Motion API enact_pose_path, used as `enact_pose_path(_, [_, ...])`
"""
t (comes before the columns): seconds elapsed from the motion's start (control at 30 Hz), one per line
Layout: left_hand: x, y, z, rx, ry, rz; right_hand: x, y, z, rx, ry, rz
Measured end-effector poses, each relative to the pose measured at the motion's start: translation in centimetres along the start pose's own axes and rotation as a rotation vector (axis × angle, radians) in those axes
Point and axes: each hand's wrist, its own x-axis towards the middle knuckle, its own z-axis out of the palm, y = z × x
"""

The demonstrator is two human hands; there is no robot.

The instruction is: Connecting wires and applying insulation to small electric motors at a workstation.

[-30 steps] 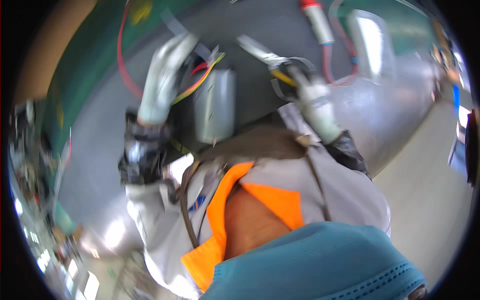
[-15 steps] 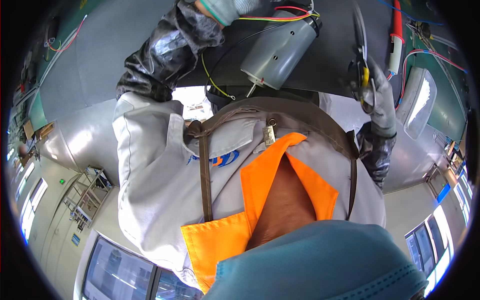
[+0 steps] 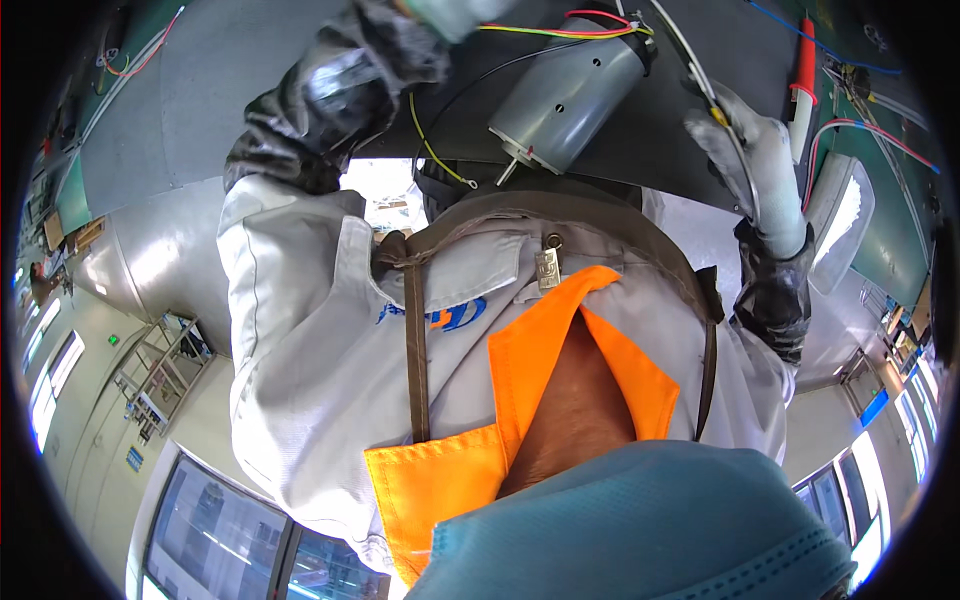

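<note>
A grey cylindrical motor (image 3: 570, 95) lies tilted on the dark work surface, its thin metal shaft pointing toward me. Red, yellow-green and black wires leave its far end. To the left of that end, my gloved left hand (image 3: 455, 12) is blurred and cut off by the top edge; its fingers are hidden. Right of the motor, my gloved right hand (image 3: 755, 145) has its fingers bent around a thin grey cable (image 3: 685, 50) with a yellow part on it. The cable runs down across the palm. A yellow-green wire (image 3: 425, 135) ending in a ring terminal hangs near my left sleeve.
A red-and-white pen-like tool (image 3: 804, 80) lies beyond my right hand. Beside my right wrist is a pale, rounded plastic piece (image 3: 838, 215). Red and blue wires (image 3: 860, 122) run along the right side. More cables (image 3: 125, 70) lie at the far left.
My right hand has turned, and the dark, blurred item at its fingers no longer shows; the grey cable now crosses it. My left hand has shifted slightly left and up.
</note>
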Motion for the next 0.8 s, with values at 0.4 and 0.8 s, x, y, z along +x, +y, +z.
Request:
enact_pose_path(0.4, [-1.7,14.2,-2.5,0.38,-0.3,-0.488,1.4,2.8,3.1,0.634,-0.228,0.163])
enact_pose_path(0.8, [5.6,-5.0,3.8,0.529,0.612,-0.751,22.2,1.4,2.2,1.185,0.316,-0.192])
